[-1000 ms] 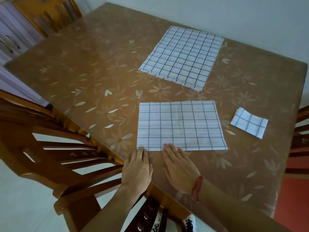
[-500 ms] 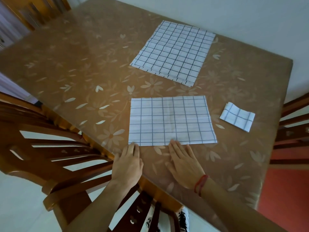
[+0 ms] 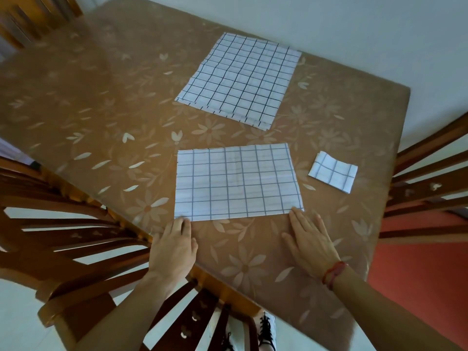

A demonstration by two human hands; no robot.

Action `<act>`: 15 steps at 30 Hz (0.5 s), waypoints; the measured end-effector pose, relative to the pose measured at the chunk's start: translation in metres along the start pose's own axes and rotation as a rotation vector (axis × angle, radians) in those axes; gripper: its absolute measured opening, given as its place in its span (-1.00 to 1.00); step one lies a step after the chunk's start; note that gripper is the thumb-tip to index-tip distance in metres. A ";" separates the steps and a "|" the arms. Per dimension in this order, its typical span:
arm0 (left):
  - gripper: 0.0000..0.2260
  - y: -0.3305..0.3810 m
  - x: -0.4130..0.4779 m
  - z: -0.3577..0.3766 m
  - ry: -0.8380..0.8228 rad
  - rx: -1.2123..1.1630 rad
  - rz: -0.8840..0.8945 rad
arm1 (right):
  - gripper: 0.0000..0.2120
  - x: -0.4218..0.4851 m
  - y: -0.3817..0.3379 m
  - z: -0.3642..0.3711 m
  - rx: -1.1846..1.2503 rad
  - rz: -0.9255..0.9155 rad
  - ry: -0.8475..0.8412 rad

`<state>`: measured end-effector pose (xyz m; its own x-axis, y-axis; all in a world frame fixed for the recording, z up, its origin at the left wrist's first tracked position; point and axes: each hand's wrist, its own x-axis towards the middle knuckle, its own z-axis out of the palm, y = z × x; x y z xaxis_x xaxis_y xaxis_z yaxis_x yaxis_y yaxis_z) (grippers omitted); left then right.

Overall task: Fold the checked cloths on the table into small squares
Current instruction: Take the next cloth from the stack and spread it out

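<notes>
Wooden chairs [image 3: 50,191], laced shoe [image 3: 266,330]

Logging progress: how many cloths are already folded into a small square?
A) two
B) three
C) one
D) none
C: only the small folded cloth at the right is done; the near cloth and the far pile lie large and flat.

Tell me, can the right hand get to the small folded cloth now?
Probably yes. The right hand lies flat on the table, holding nothing, and nothing stands between it and the small folded cloth.
</notes>
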<state>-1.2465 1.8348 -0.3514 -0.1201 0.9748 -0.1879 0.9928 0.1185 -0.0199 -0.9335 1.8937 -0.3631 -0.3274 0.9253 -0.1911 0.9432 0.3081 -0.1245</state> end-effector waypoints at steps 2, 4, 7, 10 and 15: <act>-0.57 0.000 0.000 0.000 -0.009 -0.013 -0.005 | -0.34 0.000 0.000 -0.001 0.026 0.017 0.019; -0.58 -0.001 0.000 -0.001 -0.013 -0.026 -0.011 | -0.37 -0.001 0.000 -0.001 0.040 0.029 0.049; -0.62 -0.001 0.004 -0.003 -0.037 -0.067 -0.023 | -0.47 0.008 0.001 -0.005 0.099 0.064 0.111; -0.73 -0.003 0.019 -0.010 -0.059 -0.227 -0.111 | -0.61 0.025 -0.001 -0.017 0.226 0.147 0.120; -0.73 0.013 0.037 -0.017 0.051 -0.274 -0.071 | -0.57 0.052 0.002 -0.031 0.408 0.251 0.056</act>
<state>-1.2381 1.8752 -0.3421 -0.1958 0.9697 -0.1460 0.9451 0.2263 0.2358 -0.9472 1.9495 -0.3428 -0.0784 0.9740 -0.2124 0.8898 -0.0277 -0.4555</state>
